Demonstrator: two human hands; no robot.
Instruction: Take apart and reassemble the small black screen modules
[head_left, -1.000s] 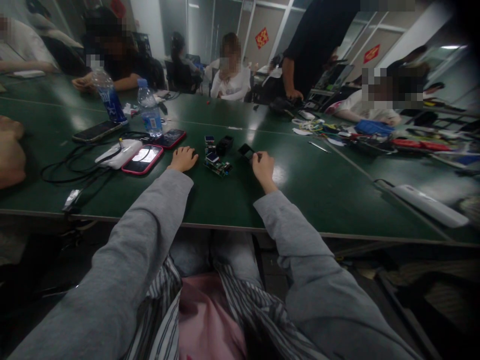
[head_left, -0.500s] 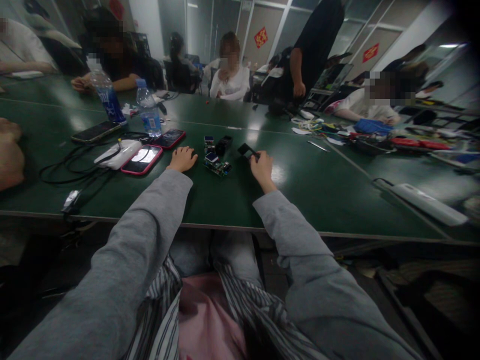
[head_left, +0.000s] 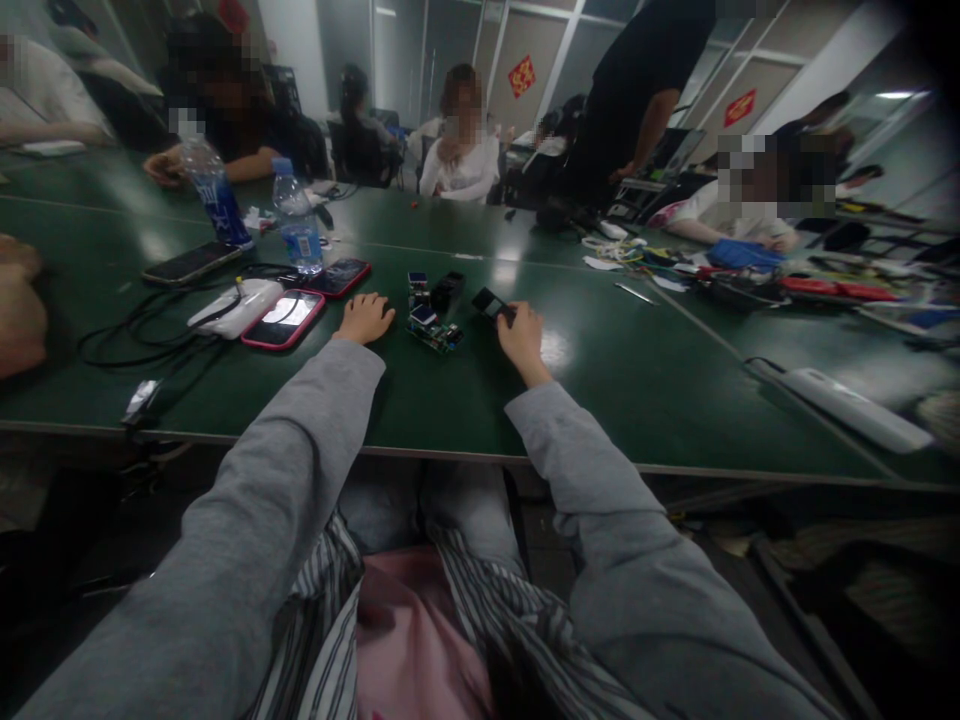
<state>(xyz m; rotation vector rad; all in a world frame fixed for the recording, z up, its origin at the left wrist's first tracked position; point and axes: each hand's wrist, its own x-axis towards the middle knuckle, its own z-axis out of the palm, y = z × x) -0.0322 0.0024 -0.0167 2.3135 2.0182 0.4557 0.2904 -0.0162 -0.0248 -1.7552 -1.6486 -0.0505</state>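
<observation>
My right hand [head_left: 523,330] is closed on one end of a small flat black piece [head_left: 489,303], whose kind I cannot make out. Its far end points up and left, close over the green table. My left hand [head_left: 365,318] rests on the tabletop with its fingers stretched out and nothing in it. Between the hands lie small green circuit boards [head_left: 436,334], one carrying a little screen [head_left: 424,314]. Just behind them is a black boxy part [head_left: 449,289], and a second small screen [head_left: 418,279] sits to its left.
Left of my left hand lie a red-edged phone [head_left: 283,320], another phone [head_left: 346,277], a white power bank [head_left: 236,308] with black cables and a water bottle [head_left: 298,217]. A white power strip [head_left: 859,408] lies at right. Other people sit around the table [head_left: 637,390].
My right hand has shifted slightly left with the black piece. My left hand has stayed put. Across the table, the standing person in dark clothes has moved right.
</observation>
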